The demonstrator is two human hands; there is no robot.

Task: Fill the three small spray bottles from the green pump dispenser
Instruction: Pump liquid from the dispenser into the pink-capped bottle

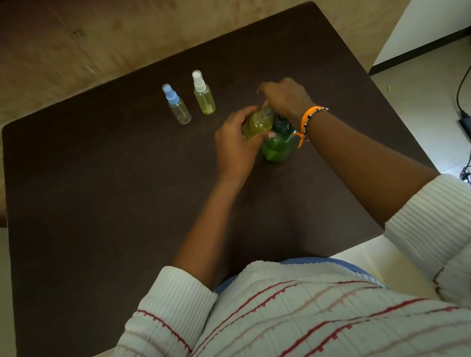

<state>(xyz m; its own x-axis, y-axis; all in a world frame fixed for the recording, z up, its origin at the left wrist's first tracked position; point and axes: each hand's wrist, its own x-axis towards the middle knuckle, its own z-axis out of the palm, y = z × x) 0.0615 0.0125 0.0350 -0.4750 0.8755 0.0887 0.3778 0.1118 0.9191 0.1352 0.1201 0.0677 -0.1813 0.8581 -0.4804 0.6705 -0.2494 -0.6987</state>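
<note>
On the dark counter (114, 224), toward its far right, stands the green pump dispenser (278, 148). The right hand (285, 98) presses its top, fingers curled, grip unclear. The left hand (234, 145) clasps a yellow-filled spray bottle (257, 123) against the spout. Near the far edge stand a white-capped bottle (203, 94) and a blue-capped bottle (177, 105).

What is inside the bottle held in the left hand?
The held bottle shows yellow-green liquid through its clear wall. The left hand wraps its lower part and the right hand covers its mouth, so the fill level stays hidden.

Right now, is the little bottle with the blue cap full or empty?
Empty, it seems: the blue-capped bottle looks clear, with its tube visible inside, while the white-capped bottle beside it shows yellow-green liquid.
</note>
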